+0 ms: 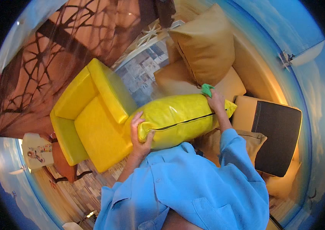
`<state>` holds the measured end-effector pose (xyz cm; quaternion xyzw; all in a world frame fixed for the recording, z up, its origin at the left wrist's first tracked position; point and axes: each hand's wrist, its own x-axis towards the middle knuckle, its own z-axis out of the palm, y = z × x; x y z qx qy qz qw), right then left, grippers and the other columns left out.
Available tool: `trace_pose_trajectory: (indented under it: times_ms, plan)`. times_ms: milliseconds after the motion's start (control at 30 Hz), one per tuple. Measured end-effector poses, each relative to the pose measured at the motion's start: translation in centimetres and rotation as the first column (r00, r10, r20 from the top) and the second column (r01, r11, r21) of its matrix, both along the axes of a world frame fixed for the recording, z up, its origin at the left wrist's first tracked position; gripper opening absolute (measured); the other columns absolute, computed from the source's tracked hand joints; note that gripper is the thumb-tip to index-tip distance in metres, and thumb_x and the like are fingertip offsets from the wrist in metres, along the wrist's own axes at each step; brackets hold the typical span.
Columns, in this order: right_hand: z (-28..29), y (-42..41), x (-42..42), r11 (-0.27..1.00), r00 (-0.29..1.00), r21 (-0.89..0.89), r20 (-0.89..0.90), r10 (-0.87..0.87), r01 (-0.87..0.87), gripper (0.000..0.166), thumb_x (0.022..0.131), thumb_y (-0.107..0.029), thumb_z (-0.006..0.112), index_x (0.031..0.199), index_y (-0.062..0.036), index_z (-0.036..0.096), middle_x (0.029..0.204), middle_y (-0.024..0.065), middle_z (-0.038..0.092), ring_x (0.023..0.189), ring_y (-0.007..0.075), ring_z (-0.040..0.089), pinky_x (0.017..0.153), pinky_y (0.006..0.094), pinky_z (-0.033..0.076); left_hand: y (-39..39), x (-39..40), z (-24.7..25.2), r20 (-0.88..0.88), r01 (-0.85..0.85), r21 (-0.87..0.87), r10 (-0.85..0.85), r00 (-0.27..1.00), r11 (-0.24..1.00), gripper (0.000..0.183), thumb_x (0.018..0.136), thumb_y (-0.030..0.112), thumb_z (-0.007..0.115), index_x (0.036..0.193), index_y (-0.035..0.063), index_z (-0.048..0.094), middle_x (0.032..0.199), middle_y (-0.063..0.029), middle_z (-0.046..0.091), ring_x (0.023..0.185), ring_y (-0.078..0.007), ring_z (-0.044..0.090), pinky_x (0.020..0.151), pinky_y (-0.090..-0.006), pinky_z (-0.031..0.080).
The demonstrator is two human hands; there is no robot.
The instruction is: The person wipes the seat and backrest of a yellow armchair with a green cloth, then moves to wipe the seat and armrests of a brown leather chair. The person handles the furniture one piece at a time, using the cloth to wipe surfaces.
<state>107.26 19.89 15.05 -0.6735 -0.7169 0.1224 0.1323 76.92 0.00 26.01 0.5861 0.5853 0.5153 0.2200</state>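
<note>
Across the front of my body I hold a glossy yellow cushion [179,115] with a dark zip running along the side that faces me. My left hand [141,132] grips its left corner, thumb on the near side and fingers over the top. At the cushion's right end, my right hand [215,100] has a green cloth [207,89] in its fingers and rests against the cushion. Just beyond the cushion on the left stands a yellow armchair [99,132] with a smooth, shiny cover.
Tan cushions [205,46] are piled on a tan sofa [254,63] ahead to the right. A tan and black seat cushion [277,138] leans nearer, beside a smaller tan pillow [244,146]. At left are a wooden chair [64,161] and a brown patterned curtain [44,66]. Wood-look flooring [99,175] shows below.
</note>
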Motion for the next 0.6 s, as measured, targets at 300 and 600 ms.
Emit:
trace_pose_trajectory:
  times_ms: [300, 600]
  plan:
    - [7.1, -4.8, -15.5, 0.835, 0.676, 0.141, -0.523, 0.519, -0.532, 0.036, 0.082, -0.029, 0.068, 0.110, -0.0062, 0.064, 0.110, 0.0192, 0.065, 0.105, 0.0391, 0.059, 0.089, 0.0478, 0.045, 0.0, 1.1, 0.2, -0.052, -0.047, 0.012, 0.047, 0.998, 0.999, 0.042, 0.080, 0.017, 0.070, 0.113, 0.0019, 0.049, 0.130, -0.0240, 0.048, 0.123, -0.0368, 0.046, 0.105, -0.0461, 0.034]
    - [6.3, -8.2, -8.0, 0.780, 0.623, 0.391, -0.469, 0.625, -0.488, 0.038, 0.076, -0.009, 0.066, 0.114, -0.0067, 0.062, 0.120, 0.0125, 0.063, 0.115, 0.0333, 0.056, 0.095, 0.0432, 0.042, -1.1, -0.3, -1.4, 0.047, -0.272, -0.032, 0.273, 0.961, 0.962, 0.027, 0.092, 0.019, 0.060, 0.111, 0.0025, 0.050, 0.121, -0.0185, 0.056, 0.121, -0.0334, 0.048, 0.105, -0.0429, 0.034]
